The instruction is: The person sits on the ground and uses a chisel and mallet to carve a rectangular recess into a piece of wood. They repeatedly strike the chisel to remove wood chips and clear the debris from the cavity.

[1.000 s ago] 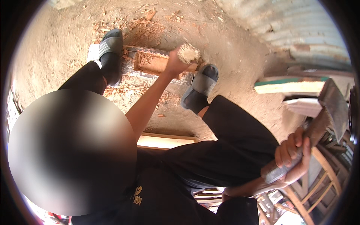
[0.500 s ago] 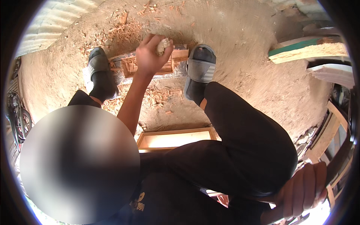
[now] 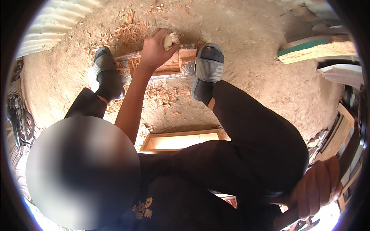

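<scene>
My left hand is closed round what looks like a chisel; its pale, frayed top shows beside my thumb, and the lower part is hidden by the hand. Under the hand, a wooden board lies across the ground between my feet, with a rectangular recess cut into it. Reddish wood chips lie at the recess's left part. Low at the right, my right hand wraps round a thick dark stick-like tool, whose full shape I cannot make out.
My sandalled feet flank the board. Shavings cover the dirt beyond. A shallow wooden frame sits near my legs. Green-edged timber lies far right, corrugated sheet far left, a motorbike at the left rim. A blurred disc hides the lower left.
My left hand has shifted slightly farther away with the chisel, uncovering more of the recess. My right hand still grips the dark tool at nearly the same place.
</scene>
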Tool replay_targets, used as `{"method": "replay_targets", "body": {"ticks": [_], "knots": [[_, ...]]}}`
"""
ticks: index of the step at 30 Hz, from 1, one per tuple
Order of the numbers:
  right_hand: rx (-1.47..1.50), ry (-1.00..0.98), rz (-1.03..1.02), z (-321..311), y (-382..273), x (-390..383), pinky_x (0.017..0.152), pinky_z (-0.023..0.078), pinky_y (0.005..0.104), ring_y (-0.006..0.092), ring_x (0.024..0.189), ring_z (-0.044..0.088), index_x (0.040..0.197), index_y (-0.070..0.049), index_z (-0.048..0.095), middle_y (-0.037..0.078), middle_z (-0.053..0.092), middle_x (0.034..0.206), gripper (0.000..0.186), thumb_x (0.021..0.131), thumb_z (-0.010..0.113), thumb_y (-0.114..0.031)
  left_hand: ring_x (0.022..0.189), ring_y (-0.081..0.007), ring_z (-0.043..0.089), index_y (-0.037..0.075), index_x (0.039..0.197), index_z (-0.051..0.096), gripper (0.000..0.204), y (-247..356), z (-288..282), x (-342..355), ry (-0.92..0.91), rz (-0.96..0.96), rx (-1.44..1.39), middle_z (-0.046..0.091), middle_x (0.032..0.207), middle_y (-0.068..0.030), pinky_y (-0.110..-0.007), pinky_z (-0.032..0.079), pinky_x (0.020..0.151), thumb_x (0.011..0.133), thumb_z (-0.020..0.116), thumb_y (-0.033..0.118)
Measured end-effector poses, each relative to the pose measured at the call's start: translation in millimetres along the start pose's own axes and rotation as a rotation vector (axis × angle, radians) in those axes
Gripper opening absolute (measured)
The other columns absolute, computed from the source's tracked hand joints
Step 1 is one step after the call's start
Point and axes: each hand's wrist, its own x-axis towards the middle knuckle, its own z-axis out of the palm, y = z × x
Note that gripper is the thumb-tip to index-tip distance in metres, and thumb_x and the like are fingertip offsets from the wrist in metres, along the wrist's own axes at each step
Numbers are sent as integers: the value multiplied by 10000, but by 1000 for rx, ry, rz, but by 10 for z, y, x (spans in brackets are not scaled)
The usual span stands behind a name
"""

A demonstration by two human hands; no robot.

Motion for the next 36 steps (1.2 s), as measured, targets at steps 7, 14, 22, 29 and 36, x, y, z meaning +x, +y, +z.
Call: {"method": "replay_targets", "body": {"ticks": [7,14,22,29,36], "knots": [[24,-282,180,-55,13,136,213,319,237,114,282,379,755,-38,313,56,402,455,199,909,436,-61,659,-110,573,1,901,577,166,-394,-574,-606,196,-411,-152,585,784,-50,-236,483,560,793,667,89],[168,-228,-30,-78,175,-26,284,346,283,133,330,389,820,-60,318,73,425,581,147,927,405,-109,701,-153,607,-62,907,587,254,-400,-1041,-667,155,-347,146,630,834,-113,-296,502,624,776,673,137],[181,-263,16,33,259,72,274,310,250,108,320,347,804,-54,292,55,381,587,156,933,358,-113,960,-321,579,-29,1256,377,637,-169,-861,-599,-278,-369,168,527,1138,-234,-385,470,814,696,666,71],[42,-258,32,50,285,43,306,341,265,109,322,328,805,-68,290,24,350,549,167,942,361,-131,893,-231,619,-41,1145,492,674,-33,-880,-587,-152,-484,-12,617,997,-206,-336,475,821,630,810,256],[81,-205,9,99,327,88,298,339,265,105,305,306,806,-69,287,-1,305,479,167,942,363,-127,834,-195,577,-41,1066,487,626,-227,-352,-645,196,-607,-634,601,938,-129,-301,469,795,621,828,237]]}}
